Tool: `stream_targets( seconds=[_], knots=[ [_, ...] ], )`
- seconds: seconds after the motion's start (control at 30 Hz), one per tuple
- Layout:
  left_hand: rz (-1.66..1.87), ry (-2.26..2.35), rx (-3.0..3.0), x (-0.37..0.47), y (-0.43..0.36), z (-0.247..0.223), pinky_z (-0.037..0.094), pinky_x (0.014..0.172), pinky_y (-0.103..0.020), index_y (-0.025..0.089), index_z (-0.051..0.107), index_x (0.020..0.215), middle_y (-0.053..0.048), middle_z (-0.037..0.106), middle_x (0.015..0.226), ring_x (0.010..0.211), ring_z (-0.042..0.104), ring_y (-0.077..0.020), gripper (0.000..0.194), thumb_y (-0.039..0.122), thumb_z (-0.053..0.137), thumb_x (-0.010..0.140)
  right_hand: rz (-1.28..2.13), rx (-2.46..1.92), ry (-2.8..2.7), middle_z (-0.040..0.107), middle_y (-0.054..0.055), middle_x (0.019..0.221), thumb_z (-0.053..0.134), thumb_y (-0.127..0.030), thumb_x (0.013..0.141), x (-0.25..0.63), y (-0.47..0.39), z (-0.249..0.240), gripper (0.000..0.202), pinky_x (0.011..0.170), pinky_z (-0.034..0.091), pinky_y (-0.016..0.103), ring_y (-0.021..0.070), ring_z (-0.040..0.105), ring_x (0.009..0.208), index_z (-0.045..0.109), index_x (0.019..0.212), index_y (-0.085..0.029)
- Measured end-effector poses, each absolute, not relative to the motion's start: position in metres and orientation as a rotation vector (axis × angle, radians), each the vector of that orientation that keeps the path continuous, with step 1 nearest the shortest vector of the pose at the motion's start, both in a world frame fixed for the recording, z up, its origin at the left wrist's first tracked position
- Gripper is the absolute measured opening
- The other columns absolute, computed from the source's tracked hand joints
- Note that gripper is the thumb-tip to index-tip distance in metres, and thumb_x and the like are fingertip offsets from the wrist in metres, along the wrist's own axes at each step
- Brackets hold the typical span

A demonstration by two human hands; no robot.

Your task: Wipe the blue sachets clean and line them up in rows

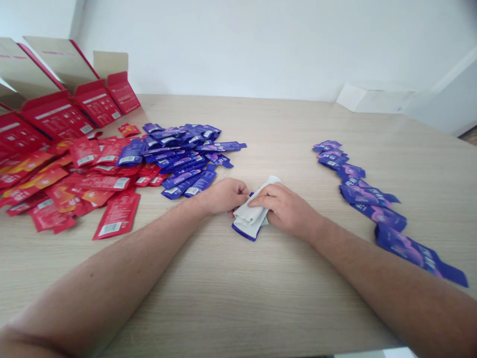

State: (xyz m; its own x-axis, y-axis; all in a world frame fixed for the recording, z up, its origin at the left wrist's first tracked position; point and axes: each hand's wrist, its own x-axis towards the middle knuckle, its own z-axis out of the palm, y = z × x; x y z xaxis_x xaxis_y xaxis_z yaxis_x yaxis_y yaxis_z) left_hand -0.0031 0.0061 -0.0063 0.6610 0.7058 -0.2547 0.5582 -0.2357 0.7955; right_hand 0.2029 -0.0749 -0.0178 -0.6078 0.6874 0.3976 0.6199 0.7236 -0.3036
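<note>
Two bare hands meet over one blue packet (243, 233) on the table (223, 298); the step appears to be handling a folded white cloth (250, 213) against it, and any further move calls for keeping both layers aligned. The right hand (292, 206), wrist angled inward, pinches the cloth, while the left hand (224, 196) curls beside its left edge, its exact hold unclear.
</note>
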Motion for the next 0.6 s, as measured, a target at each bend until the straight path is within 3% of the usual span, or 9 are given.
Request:
stream_targets(
  seconds=[0.6],
  knots=[
    [0.182, 0.970, 1.879, -0.0032, 0.0072, -0.0081, 0.044, 0.041, -0.017, 0.018, 0.062, 0.080, 0.005, 0.062, 0.055, 0.045, 0.060, -0.0103, 0.009, 0.023, 0.056, 0.085, 0.195, -0.998, -2.425, 0.068, 0.009, 0.108, 0.057, 0.002, 0.081, 0.2116, -0.0664, -0.0200, 0.045, 0.095, 0.049, 0.042, 0.0242, 0.060, 0.104, 0.072, 0.116, -0.021]
  ],
)
